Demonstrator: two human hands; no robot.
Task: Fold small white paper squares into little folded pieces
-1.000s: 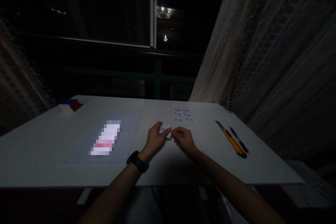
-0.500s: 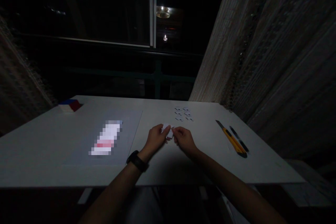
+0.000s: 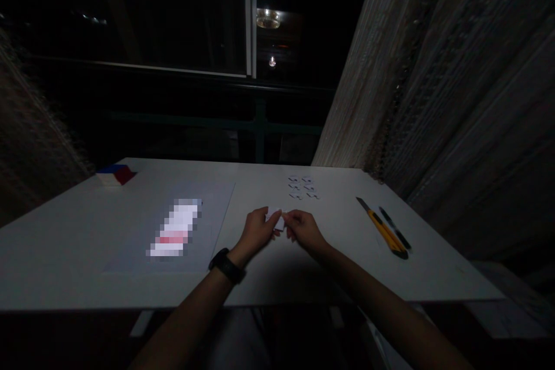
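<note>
Between my two hands, above the middle of the white table (image 3: 269, 289), is a small piece of white paper (image 3: 280, 224). My left hand (image 3: 259, 226), with a dark watch (image 3: 228, 266) on its wrist, pinches the paper's left side. On the other side, the fingertips of my right hand (image 3: 304, 228) are closed on its right edge. Fingers cover part of the paper, and the dim light hides its fold details. Just beyond my hands lie several small white folded-looking pieces (image 3: 303, 187) in two columns.
To the right lie a yellow box cutter (image 3: 385, 231) and a dark pen (image 3: 393, 226). A lit, blurred-out screen (image 3: 176, 228) rests on a large pale sheet (image 3: 219, 225) at left. A blue, red and white block (image 3: 115, 175) sits at the far left corner. Curtains (image 3: 368, 69) hang behind.
Both hands stay in nearly the same spot. The white paper has turned slightly between my fingertips, and the right fingers have shifted a little along its edge.
</note>
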